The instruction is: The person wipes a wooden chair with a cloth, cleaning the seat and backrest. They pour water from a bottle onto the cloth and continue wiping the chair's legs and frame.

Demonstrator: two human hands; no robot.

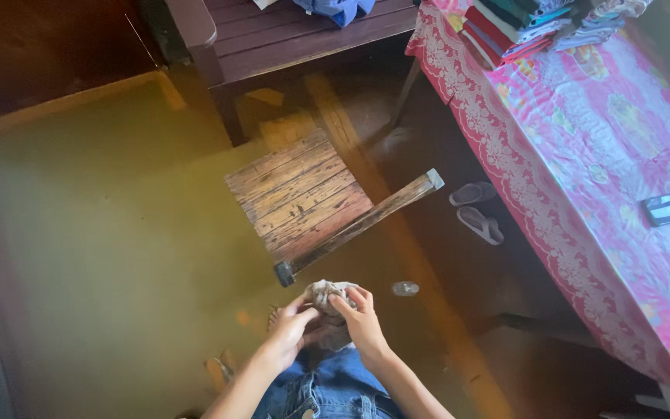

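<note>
Seen from a head camera looking down, at 6 o'clock in the view the person's two forearms rise over blue denim clothing [327, 392]. The left hand [292, 330] and the right hand [360, 316] meet just below the middle of the frame, each with its grip closed around a small bunched grey cloth [326, 295], fingers pinching its folds from both sides. The cloth looks soft, light and limp; it should crumple rather than resist, is unlikely to slip or break, and is probably best taken by a gathered edge or corner. Directly beyond the hands, toward 12 o'clock, stands a worn wooden chair [300, 200] with a slatted seat, its back rail nearest the hands. The floor [102, 233] is a glossy yellow-green, with a small round object [405, 289] just at 3 o'clock of the hands. Farther out at 2 o'clock lies a pair of grey sandals [476, 209]. Along the right side runs a bed [583, 155] covered in a pink floral sheet, carrying a small dark rectangular object [668, 208] and, at its far end, folded clothes [509, 27]. At 12 o'clock, farthest away, is a dark wooden bench [288, 35].
</note>
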